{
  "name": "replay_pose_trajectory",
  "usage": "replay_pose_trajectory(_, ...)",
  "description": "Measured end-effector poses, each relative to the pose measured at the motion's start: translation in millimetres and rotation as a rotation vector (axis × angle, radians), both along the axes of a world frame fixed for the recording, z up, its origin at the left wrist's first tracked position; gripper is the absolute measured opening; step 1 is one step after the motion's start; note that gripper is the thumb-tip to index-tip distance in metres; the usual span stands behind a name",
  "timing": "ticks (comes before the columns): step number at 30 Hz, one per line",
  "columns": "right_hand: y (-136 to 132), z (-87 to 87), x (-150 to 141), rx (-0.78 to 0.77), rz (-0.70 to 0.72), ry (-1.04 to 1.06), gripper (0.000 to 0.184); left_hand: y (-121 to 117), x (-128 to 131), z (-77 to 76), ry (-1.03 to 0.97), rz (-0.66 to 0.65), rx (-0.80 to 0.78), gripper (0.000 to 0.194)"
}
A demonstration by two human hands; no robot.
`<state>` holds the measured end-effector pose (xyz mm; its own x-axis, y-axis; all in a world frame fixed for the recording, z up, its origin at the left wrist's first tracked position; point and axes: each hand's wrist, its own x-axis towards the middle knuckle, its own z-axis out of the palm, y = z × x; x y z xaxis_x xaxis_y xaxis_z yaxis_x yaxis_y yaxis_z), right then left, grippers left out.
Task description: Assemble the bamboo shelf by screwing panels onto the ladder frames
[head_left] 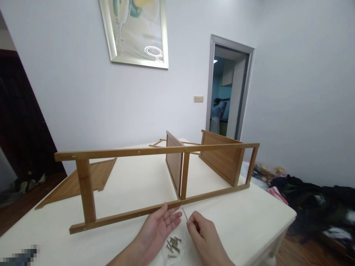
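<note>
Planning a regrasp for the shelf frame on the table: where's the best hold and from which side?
Grip the wooden frame on its top rail, from above. That rail runs level, bare and raised off the table, so fingers can wrap it. Take it either side of the middle upright, so the long frame likely stays balanced. The bottom rail lies flat on the table beside the left hand, with no gap under it.
</note>
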<state>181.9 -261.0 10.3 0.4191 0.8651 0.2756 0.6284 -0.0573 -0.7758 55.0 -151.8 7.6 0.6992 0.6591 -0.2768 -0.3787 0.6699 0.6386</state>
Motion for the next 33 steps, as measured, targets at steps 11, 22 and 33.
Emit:
replay_pose_trajectory(11, 12, 6.8, 51, 0.343, -0.021, -0.378, 0.019, 3, 4, -4.3, 0.039, 0.169, -0.062, 0.018)
replay_pose_trajectory(22, 31, 18.0, 67, -0.019, 0.064, -0.345, 0.017, 5, -2, 1.1, 0.059, 0.142, -0.061, 0.035)
replay_pose_trajectory(33, 34, 1.1, 69, 0.008, 0.040, -0.308, 0.017, 4, -8, 6.1, 0.244, -0.003, 0.044, 0.033)
